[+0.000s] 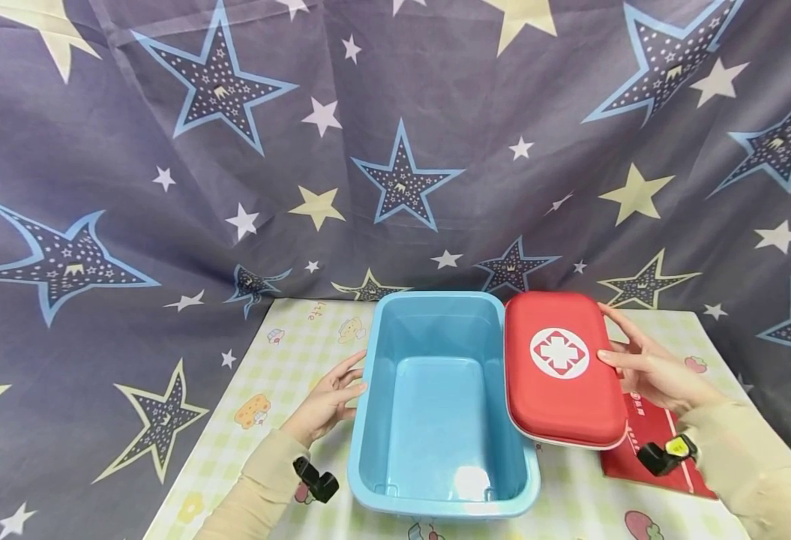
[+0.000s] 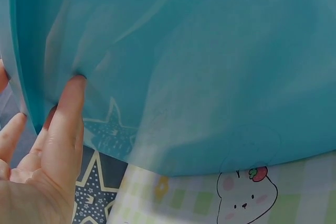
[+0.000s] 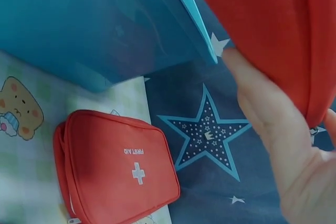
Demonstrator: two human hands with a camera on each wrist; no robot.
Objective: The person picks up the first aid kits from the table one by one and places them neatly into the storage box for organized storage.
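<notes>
A blue plastic bin (image 1: 435, 420) stands on the table with nothing inside it. My left hand (image 1: 326, 405) touches its left wall, and in the left wrist view the fingers of that hand (image 2: 52, 150) lie against the blue side (image 2: 210, 66). A red hard case (image 1: 557, 405) with a white cross emblem is held up beside the bin's right rim by my right hand (image 1: 654, 367), which grips its right edge with the thumb on top. In the right wrist view the fingers of my right hand (image 3: 278, 129) are under the red case (image 3: 273, 30).
A red first aid pouch (image 3: 121, 166) with a white cross lies on the table below the bin. At the right a flat red item (image 1: 658, 450) with white print lies on the checked tablecloth (image 1: 233, 450). Behind hangs a dark curtain (image 1: 341, 75) with stars.
</notes>
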